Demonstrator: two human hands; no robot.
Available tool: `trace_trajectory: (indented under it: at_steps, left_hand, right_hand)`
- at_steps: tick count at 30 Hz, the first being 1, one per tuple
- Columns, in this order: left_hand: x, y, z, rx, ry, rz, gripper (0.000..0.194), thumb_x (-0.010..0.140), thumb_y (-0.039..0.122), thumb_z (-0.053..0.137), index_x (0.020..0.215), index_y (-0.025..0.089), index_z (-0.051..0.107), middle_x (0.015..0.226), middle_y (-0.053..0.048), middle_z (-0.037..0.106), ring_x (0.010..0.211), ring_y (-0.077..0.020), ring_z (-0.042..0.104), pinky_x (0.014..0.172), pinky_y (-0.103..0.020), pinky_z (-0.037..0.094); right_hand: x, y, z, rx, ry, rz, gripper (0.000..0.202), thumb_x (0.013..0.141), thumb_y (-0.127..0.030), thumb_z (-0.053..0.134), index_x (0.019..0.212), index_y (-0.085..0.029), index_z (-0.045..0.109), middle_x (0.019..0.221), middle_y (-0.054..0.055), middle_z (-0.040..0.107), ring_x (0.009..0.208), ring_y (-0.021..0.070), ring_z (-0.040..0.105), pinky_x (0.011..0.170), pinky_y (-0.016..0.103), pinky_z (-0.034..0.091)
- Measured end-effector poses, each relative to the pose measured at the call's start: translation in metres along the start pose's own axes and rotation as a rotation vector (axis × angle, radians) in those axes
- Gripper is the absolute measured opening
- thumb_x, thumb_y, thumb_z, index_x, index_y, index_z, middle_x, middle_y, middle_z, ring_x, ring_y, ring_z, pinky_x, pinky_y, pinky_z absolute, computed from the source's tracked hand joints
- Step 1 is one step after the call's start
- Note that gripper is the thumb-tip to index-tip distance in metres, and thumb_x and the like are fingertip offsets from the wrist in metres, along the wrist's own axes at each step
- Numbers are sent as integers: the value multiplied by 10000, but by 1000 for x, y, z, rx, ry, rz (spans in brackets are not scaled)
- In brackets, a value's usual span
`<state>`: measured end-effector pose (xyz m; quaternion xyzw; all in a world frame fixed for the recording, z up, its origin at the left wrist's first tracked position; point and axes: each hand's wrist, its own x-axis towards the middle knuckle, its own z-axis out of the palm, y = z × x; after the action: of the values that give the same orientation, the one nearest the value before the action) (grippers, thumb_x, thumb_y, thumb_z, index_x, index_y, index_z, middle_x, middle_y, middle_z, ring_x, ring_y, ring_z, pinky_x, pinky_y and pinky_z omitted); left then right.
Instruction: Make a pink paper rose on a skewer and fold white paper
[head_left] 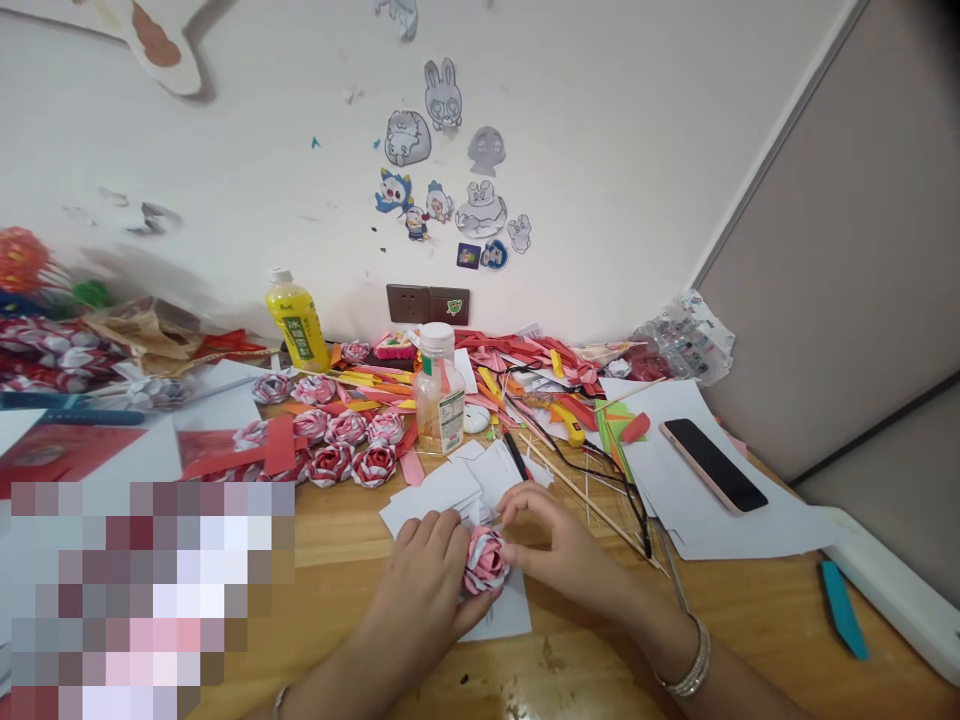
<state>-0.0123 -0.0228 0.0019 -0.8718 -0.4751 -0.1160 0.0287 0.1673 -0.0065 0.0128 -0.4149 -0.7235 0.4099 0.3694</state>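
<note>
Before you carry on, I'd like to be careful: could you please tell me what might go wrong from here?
The left hand could crush or loosen the folded petals of the rose if it presses too hard. The black cord lies close to the right forearm and might snag on it. The clear bottle stands upright beyond the hands, so a careless reach could tip it.

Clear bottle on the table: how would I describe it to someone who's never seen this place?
Find the dark brown wall socket above the wooden table. Just below it, among coloured paper strips, stands the clear bottle with a white cap. It is see-through, unlike the bright yellow bottle to its left.
</note>
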Motion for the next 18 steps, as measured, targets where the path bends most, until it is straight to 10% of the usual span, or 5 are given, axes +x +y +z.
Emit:
trace_trajectory:
  at_steps: [18]
  left_hand:
    - [0,1,-3,144,58,-19,265,764,375,531,848,132,598,889,-136,634,793,-286,563,676,-404,419]
  right_hand:
    - [-8,-8,16,-454,194,-290,130,731,-73,523,745,-192,573,813,41,566,791,186,483,736,340,394]
